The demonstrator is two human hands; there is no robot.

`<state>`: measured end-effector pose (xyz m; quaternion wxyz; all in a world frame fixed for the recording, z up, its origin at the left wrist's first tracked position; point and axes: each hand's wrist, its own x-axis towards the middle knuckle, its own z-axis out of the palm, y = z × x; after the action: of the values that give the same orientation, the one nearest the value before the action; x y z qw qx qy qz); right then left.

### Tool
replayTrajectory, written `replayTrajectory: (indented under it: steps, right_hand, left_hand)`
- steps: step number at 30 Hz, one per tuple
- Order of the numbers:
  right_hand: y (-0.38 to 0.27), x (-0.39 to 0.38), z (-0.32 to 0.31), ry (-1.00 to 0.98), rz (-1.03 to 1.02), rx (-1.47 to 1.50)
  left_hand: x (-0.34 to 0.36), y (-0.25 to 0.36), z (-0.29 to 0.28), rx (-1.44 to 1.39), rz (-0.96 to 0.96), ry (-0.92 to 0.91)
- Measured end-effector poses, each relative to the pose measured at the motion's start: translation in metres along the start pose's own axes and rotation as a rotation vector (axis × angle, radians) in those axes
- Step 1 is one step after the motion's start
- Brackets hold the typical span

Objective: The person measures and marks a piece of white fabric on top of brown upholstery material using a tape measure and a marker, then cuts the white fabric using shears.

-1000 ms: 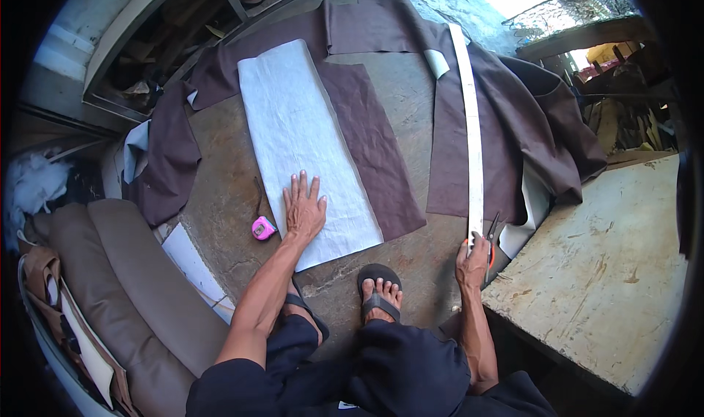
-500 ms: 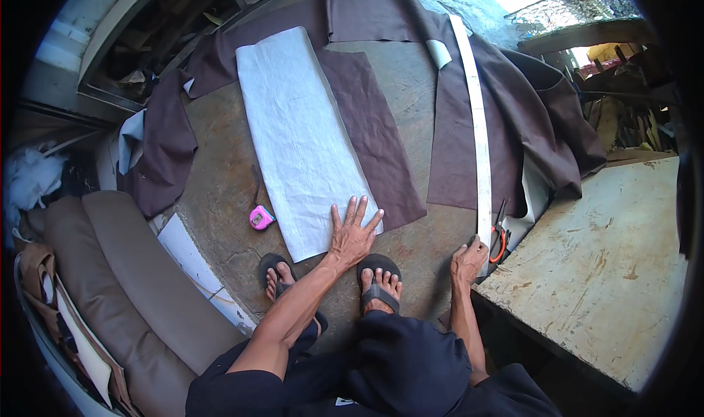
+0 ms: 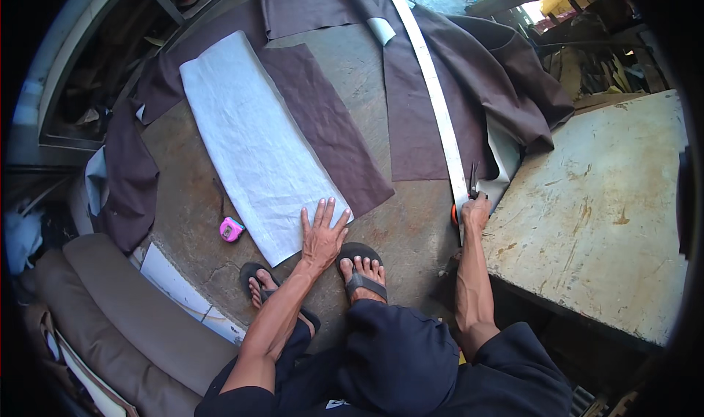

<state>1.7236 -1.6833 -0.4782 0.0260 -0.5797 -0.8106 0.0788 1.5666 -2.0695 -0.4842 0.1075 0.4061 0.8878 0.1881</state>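
Note:
My left hand (image 3: 320, 239) lies spread on the bottom end of a white-faced folded sheet (image 3: 246, 138), which lies on a maroon piece (image 3: 330, 131). A pink tape measure (image 3: 232, 228) sits left of them. My right hand (image 3: 475, 213) is closed at the near end of a long white straightedge (image 3: 430, 79), where orange-handled scissors (image 3: 474, 171) also are; which of these it grips is hidden. The straightedge lies lengthwise over a maroon material (image 3: 416, 138) on the right.
A pale worn board (image 3: 587, 211) stands close on the right. Brown padded cushions (image 3: 132, 307) are at lower left. More maroon material (image 3: 132, 189) curves around the floor (image 3: 183, 160). A framed cabinet (image 3: 81, 87) is at upper left, clutter (image 3: 587, 50) upper right. My sandalled feet are below.
My left hand moved rightward along the white sheet to its bottom corner. My right hand shifted up and right onto the scissors' area. The view turned, moving the scene leftward and up.

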Motion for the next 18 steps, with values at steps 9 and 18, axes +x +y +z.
replayTrajectory:
  steps: [9,18]
  right_hand:
    - [-0.007,0.01,0.01,-0.128,0.105,-0.019]
    - [-0.036,0.034,-0.059,0.324,-0.136,0.853]
  left_hand:
    - [-0.007,-0.013,-0.006,0.008,-0.026,0.046]
    - [0.001,-0.007,-0.004,-0.072,-0.036,0.08]
